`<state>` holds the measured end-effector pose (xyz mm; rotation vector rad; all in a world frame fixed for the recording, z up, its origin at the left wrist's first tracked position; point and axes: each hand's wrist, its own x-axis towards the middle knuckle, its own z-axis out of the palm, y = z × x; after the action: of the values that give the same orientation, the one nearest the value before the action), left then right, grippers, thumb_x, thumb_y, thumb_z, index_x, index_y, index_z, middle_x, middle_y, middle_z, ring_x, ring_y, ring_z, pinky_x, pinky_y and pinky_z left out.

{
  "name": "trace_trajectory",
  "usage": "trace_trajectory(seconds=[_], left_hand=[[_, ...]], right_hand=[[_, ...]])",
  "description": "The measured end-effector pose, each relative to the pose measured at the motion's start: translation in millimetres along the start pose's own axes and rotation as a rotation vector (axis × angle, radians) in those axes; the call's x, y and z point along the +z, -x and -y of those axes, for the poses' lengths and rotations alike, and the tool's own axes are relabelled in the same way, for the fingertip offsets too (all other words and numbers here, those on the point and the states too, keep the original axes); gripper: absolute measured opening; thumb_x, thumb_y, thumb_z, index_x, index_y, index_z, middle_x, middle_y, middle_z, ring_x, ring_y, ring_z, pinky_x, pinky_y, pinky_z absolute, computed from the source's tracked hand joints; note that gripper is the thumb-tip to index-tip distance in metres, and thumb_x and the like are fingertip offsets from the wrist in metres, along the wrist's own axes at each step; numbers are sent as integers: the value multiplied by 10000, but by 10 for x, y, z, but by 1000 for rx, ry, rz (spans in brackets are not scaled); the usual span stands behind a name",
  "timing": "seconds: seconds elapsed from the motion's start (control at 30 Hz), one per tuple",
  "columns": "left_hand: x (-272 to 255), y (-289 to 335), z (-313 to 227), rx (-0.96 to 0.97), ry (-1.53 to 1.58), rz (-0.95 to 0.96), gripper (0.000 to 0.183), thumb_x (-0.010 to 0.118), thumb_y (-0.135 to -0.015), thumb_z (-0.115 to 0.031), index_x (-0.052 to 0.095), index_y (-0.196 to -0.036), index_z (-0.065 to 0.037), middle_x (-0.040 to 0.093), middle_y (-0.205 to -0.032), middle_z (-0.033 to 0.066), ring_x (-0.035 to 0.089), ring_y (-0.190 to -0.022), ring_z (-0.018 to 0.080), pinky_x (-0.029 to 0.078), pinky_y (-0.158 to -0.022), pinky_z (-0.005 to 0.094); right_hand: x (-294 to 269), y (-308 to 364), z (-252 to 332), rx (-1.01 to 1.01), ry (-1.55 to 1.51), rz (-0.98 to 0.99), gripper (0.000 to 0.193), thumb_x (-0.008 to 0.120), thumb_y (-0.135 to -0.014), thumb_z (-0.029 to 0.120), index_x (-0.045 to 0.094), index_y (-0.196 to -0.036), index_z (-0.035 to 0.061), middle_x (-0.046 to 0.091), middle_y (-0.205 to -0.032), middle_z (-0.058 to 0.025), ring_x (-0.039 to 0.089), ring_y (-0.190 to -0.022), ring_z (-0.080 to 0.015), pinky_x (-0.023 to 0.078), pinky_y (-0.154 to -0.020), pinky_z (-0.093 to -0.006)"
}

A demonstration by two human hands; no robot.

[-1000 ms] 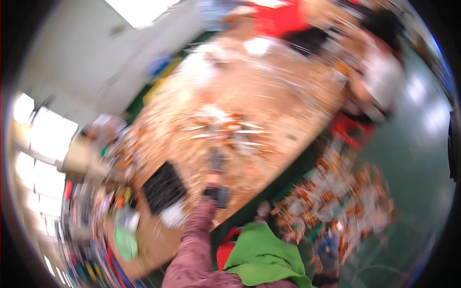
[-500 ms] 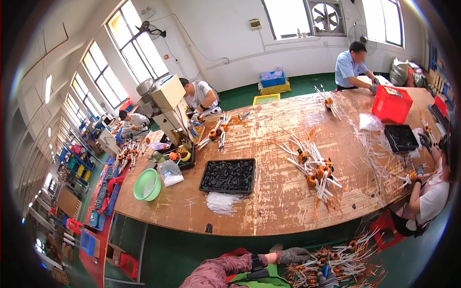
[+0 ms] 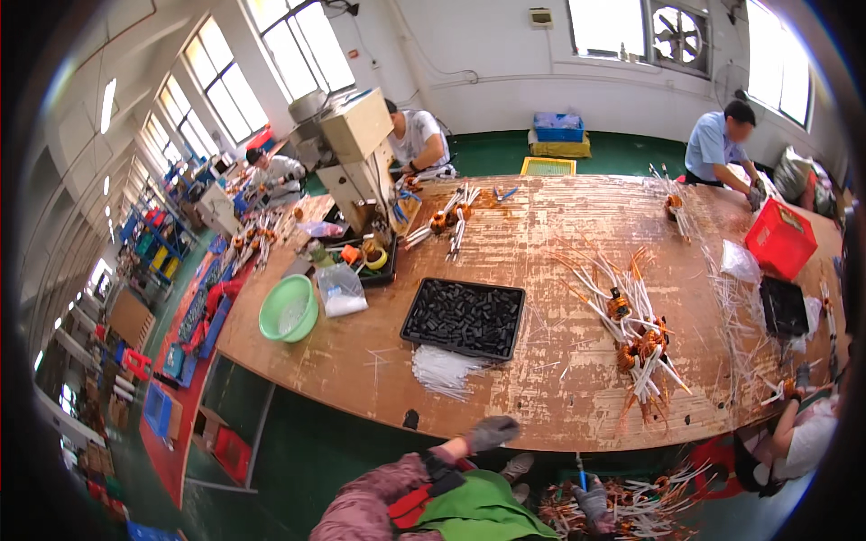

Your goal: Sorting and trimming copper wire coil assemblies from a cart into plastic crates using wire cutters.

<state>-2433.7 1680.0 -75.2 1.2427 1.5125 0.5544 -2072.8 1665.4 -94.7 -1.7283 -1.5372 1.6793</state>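
My left hand, in a grey glove, hovers at the table's near edge with its fingers loosely stretched and nothing visible in them. Low at the right, my gloved right hand grips a slim tool with a blue part and a thin pale tip pointing up; its exact kind is unclear. Around and under that hand lies a heap of copper-wound coils with white-sleeved leads, below table height. On the tabletop ahead rests a smaller cluster of such coils.
The worn wooden table bears a black tray of small black pieces, white sleeves, a green bowl, a plastic bag and a bench machine. A red crate stands far right. Several co-workers sit around.
My left hand has left the coil heap and moved up and left to the table edge. My right hand has risen a little with the blue tool. The view has turned left.
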Motion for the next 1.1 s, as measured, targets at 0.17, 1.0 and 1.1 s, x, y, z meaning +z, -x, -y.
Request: trace_trajectory(seconds=[0.17, 1.0, 1.1], left_hand=[[-458, 1071, 568, -40, -98, -355, 419, 526, -862, -416, 612, -1037, -45, 641, -929, 162, 618, -869, 287, 475, -751, 389], [-5931, -1765, 1641, 131, 1087, -662, 287, 553, -883, -287, 560, -1096, -95, 638, -1017, 88, 627, -913, 254, 518, -784, 408], [-6306, -2759, 1812, -6, 1166, -805, 340, 568, -872, -272, 528, -1139, -66, 591, -1135, 126, 583, -1031, 306, 472, -892, 445]], right_hand=[[195, -391, 3, -67, 200, 75, 451, 685, -707, 183, 535, -1095, 10, 615, -936, -146, 611, -856, -255, 494, -750, -381], [1311, -3478, -343, 47, 240, -221, 601, 724, -680, 188, 447, -1195, 48, 576, -981, -94, 578, -778, -210, 498, -683, -337], [1373, -3450, -199, 133, 285, -189, 652, 710, -694, 252, 411, -1234, 39, 537, -1052, -123, 546, -858, -244, 483, -726, -357]])
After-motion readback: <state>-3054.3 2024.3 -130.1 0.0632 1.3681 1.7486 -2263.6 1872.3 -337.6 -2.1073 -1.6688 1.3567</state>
